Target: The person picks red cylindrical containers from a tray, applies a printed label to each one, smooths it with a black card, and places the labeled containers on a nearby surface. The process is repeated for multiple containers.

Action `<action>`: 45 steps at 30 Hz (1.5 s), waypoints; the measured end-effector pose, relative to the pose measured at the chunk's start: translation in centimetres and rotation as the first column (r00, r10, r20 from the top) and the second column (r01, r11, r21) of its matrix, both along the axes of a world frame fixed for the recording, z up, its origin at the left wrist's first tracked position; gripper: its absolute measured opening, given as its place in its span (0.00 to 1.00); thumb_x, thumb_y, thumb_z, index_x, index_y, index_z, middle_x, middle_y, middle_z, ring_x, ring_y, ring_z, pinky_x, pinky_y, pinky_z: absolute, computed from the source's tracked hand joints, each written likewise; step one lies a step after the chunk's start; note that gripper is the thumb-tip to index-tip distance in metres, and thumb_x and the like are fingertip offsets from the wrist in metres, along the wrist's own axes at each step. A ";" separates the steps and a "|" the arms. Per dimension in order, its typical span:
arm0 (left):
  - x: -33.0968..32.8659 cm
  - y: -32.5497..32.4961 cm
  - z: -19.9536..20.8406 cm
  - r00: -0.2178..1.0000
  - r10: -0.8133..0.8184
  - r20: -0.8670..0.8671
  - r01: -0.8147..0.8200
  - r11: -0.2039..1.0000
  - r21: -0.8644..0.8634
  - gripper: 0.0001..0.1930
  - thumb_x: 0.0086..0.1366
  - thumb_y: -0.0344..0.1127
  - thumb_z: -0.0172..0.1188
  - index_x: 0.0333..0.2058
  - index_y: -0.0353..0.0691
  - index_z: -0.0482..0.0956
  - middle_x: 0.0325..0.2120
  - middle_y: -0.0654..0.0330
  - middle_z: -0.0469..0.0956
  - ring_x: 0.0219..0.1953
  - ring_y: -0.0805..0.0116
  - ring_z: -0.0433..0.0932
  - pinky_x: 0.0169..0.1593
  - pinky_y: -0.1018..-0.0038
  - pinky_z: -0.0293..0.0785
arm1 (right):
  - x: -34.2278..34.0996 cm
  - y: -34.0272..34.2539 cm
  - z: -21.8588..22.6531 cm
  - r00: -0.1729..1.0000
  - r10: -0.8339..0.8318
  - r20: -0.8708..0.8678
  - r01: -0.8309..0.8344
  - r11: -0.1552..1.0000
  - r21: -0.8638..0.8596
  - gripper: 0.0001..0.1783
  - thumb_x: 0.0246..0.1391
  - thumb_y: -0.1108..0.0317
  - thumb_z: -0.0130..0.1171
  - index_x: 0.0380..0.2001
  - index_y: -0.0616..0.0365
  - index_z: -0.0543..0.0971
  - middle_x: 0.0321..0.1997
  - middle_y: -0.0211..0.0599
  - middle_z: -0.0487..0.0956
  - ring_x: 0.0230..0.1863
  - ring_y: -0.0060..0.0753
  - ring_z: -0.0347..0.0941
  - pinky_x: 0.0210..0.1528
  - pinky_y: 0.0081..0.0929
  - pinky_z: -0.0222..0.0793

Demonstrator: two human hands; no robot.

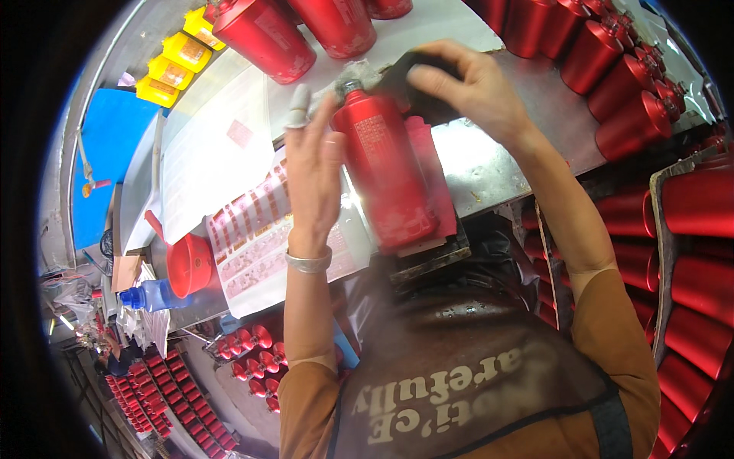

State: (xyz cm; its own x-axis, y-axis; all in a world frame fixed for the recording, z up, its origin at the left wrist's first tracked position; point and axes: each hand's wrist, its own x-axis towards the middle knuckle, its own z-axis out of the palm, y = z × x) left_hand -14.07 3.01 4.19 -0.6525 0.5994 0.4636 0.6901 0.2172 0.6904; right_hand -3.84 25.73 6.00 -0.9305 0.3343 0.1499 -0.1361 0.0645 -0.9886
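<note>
A red metal-look bottle (378, 153) with a small dark neck lies tilted on a pink cloth (434, 168) at the bench's near edge. My left hand (315, 172) is at the bottle's left side, fingers stretched out and a white cover on one fingertip. Its thumb is close to the bottle; whether it touches is unclear. My right hand (474, 84) grips a flat black pad (417, 86), blurred, just right of the bottle's neck. Crumpled whitish material (361, 73) lies behind the neck. To the left is a sheet of printed labels (267, 237).
Large red bottles (267, 38) stand at the back, and more (634, 126) crowd the right. Yellow bottles (183, 55) line the far left. A red bowl (191, 264) and a blue-capped bottle (157, 295) sit left. Racks of red bottles (699, 291) flank my right side.
</note>
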 end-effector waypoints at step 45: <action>-5.5 8.0 20.5 0.869 -0.095 -0.485 0.082 0.995 -0.048 0.15 0.67 0.41 0.64 0.31 0.31 0.83 0.30 0.51 0.75 0.32 0.60 0.74 0.38 0.65 0.69 | 7.3 1.5 -3.4 0.977 -0.207 -0.053 0.166 0.891 -0.424 0.13 0.68 0.68 0.52 0.48 0.63 0.79 0.38 0.28 0.78 0.40 0.17 0.73 0.45 0.18 0.70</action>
